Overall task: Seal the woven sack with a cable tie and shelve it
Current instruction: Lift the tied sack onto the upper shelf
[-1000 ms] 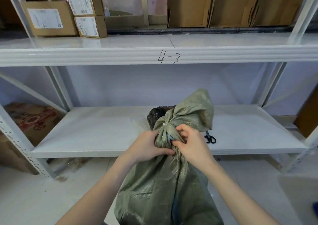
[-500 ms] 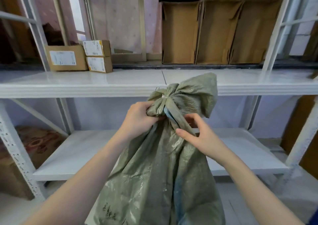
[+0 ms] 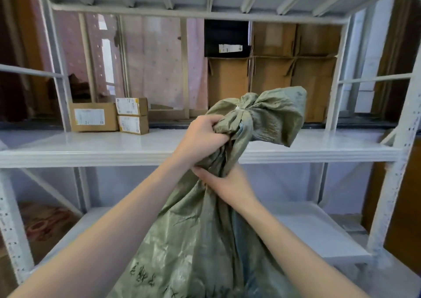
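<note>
Gripping the gathered neck of the olive-green woven sack (image 3: 205, 240), left hand (image 3: 200, 139) above, right hand (image 3: 227, 183) below; white cable tie (image 3: 238, 109) cinched.

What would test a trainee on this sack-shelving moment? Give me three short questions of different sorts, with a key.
1. True or false: a cable tie already cinches the woven sack's neck.
2. Which hand has its grip nearer the tie: A left hand, B right hand?
3. Fill in: the small labelled boxes sit on the ___ shelf in front.

Key: 1 true. 2 A. 3 middle.
</note>
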Tool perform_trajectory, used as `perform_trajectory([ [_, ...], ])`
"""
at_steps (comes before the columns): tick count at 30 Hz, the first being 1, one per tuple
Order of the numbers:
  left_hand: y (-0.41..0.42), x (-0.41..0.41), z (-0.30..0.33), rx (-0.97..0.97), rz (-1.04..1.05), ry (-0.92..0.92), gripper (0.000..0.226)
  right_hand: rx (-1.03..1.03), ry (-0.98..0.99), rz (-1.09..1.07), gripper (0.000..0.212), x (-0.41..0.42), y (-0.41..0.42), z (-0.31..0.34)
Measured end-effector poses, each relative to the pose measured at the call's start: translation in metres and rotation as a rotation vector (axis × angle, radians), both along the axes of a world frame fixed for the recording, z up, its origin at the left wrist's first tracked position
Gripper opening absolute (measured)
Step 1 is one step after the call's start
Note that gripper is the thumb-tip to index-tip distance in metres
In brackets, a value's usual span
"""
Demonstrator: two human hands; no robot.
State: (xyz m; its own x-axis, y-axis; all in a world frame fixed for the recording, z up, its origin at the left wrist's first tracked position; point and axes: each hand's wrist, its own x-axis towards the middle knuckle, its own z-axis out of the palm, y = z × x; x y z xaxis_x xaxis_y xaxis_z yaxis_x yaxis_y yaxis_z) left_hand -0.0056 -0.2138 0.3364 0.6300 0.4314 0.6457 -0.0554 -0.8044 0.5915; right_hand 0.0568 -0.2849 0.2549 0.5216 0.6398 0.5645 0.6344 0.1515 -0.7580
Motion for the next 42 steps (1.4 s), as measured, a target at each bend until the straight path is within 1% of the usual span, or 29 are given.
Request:
perform_trajectory([
  [2, -0.007, -0.009, 0.017, -0.014, -0.025, 0.01, 0.023, 0.066, -0.061, -0.11, 0.047, -0.003, 0.002, 0.017],
  [4, -0.013, -0.023, 0.029, -0.09, -0.117, 0.049, 0.028, 0.12, -0.115, -0.199, 0.03, -0.001, 0.0, 0.032],
  [6, -0.022, -0.037, 0.038, -0.12, -0.232, 0.098, 0.034, 0.15, -0.173, -0.255, 0.025, 0.001, -0.005, 0.048],
  [7, -0.026, -0.043, 0.04, -0.082, -0.237, 0.121, 0.044, 0.162, -0.218, -0.273, 0.025, 0.001, -0.008, 0.056],
  [9, -0.03, -0.055, 0.039, 0.089, -0.108, 0.137, 0.074, 0.21, -0.313, -0.291, 0.029, -0.001, -0.012, 0.076],
  [11, -0.029, -0.069, 0.036, 0.227, 0.033, 0.193, 0.106, 0.246, -0.33, -0.302, 0.032, -0.004, -0.015, 0.101],
  [12, -0.029, -0.076, 0.033, 0.273, 0.09, 0.273, 0.117, 0.26, -0.297, -0.31, 0.032, -0.005, -0.016, 0.114],
  [14, -0.03, -0.088, 0.024, 0.403, 0.229, 0.425, 0.125, 0.29, -0.263, -0.308, 0.033, -0.009, -0.018, 0.14],
  [15, -0.031, -0.091, 0.021, 0.446, 0.283, 0.425, 0.125, 0.3, -0.276, -0.295, 0.033, -0.012, -0.019, 0.152],
  [18, -0.033, -0.091, 0.022, 0.461, 0.364, 0.247, 0.12, 0.353, -0.348, -0.265, 0.03, -0.024, -0.019, 0.18],
  [21, -0.032, -0.086, 0.032, 0.541, 0.476, 0.165, 0.11, 0.438, -0.399, -0.243, 0.027, -0.034, -0.023, 0.204],
  [24, -0.037, -0.083, 0.051, 0.571, 0.499, 0.077, 0.107, 0.514, -0.419, -0.211, 0.019, -0.037, -0.033, 0.229],
  [31, -0.056, -0.078, 0.109, 0.67, 0.574, -0.074, 0.106, 0.66, -0.52, -0.211, 0.021, -0.04, -0.055, 0.294],
  [34, -0.056, -0.079, 0.133, 0.73, 0.595, -0.169, 0.105, 0.732, -0.538, -0.201, 0.02, -0.047, -0.064, 0.321],
  [37, -0.049, -0.075, 0.15, 0.793, 0.666, -0.24, 0.101, 0.802, -0.534, -0.155, 0.018, -0.051, -0.067, 0.335],
  [39, -0.04, -0.066, 0.152, 0.797, 0.704, -0.256, 0.1, 0.79, -0.55, -0.148, 0.014, -0.045, -0.059, 0.337],
  [42, -0.022, -0.047, 0.144, 0.773, 0.73, -0.251, 0.099, 0.702, -0.559, -0.136, 0.013, -0.028, -0.037, 0.332],
])
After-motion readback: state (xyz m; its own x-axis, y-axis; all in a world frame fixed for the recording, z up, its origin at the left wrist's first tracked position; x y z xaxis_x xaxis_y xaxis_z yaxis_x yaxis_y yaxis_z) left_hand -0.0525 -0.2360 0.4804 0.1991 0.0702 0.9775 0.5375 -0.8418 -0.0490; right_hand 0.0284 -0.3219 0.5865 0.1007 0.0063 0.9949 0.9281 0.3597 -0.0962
